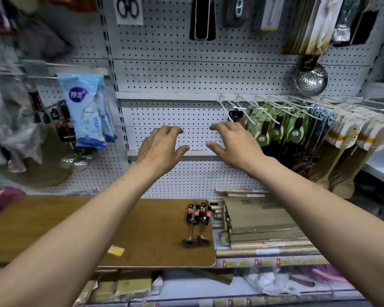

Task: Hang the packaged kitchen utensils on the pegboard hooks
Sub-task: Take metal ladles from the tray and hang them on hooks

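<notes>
A: Hands first. State of each?

B: Left hand (pixel 162 147) is raised before the pegboard (pixel 186 69), fingers (pixel 171 130) loosely spread and slightly bent, holding nothing. Right hand (pixel 233 142) is level with it, fingers likewise relaxed and spread, holding nothing. Its fingertips lie just below the leftmost white hook (pixel 227 110).

A: Location of the packaged utensils?

B: Two packaged utensils (pixel 197 222) lie side by side on the brown bench (pixel 53 229), near its right edge, black cards toward the pegboard, metal heads toward the person. A small black card (pixel 235 114) sits at the leftmost hook, just above the right hand; whether it hangs on that hook cannot be determined.

A: Adjacent stock?

B: Green-carded items (pixel 275 127) hang on the hooks to the right, then beige-carded wooden utensils (pixel 350 140). A metal skimmer (pixel 310 79) hangs above them. Blue bags (pixel 87 109) hang at the left. Flat cardboard boxes (pixel 262 224) lie just right of the bench. A yellow label (pixel 115 250) lies on the bench between the forearms.
</notes>
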{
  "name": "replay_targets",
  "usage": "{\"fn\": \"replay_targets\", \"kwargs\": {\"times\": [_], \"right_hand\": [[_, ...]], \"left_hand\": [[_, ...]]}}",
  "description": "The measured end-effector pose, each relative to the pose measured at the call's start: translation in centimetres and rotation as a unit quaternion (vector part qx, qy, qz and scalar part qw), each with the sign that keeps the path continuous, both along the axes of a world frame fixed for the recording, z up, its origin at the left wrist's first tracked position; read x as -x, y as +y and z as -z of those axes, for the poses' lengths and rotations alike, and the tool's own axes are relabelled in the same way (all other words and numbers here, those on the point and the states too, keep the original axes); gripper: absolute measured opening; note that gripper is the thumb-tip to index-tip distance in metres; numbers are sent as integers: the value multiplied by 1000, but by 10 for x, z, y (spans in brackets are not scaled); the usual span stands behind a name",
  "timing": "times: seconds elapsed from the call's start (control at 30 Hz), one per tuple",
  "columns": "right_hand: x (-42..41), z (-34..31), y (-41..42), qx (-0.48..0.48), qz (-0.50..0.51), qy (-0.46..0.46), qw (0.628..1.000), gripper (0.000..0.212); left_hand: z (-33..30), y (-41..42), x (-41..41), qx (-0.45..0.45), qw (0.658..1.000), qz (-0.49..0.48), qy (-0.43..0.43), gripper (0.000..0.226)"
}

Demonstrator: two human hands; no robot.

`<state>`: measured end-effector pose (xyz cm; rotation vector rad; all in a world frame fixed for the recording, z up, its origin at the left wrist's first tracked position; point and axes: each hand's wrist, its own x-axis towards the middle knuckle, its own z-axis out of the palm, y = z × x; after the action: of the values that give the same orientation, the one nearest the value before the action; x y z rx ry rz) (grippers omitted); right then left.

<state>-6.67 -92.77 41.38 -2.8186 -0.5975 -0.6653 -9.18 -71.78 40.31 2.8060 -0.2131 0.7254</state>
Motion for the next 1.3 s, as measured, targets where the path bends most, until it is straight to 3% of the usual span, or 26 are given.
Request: {"fn": "replay_targets", "kwargs": {"times": [0.37, 0.7, 0.83, 1.03, 1.3], "right_hand": [[-34, 40, 42, 7, -14, 61, 998, 54], [-147, 160, 40, 6, 19, 230, 973, 53], [-200, 231, 27, -7, 56, 326, 944, 51], [-254, 350, 16, -47, 94, 443, 890, 40], [-286, 477, 15, -174, 241, 541, 787, 48]], "left_hand": [[36, 27, -29, 5, 1000, -7, 26, 50], [150, 35, -138, 54, 984, -26, 170, 49], [220, 29, -191, 98, 964, -37, 243, 47], [338, 15, -243, 221, 904, -57, 362, 47], [445, 6, -266, 262, 857, -105, 432, 45]]}}
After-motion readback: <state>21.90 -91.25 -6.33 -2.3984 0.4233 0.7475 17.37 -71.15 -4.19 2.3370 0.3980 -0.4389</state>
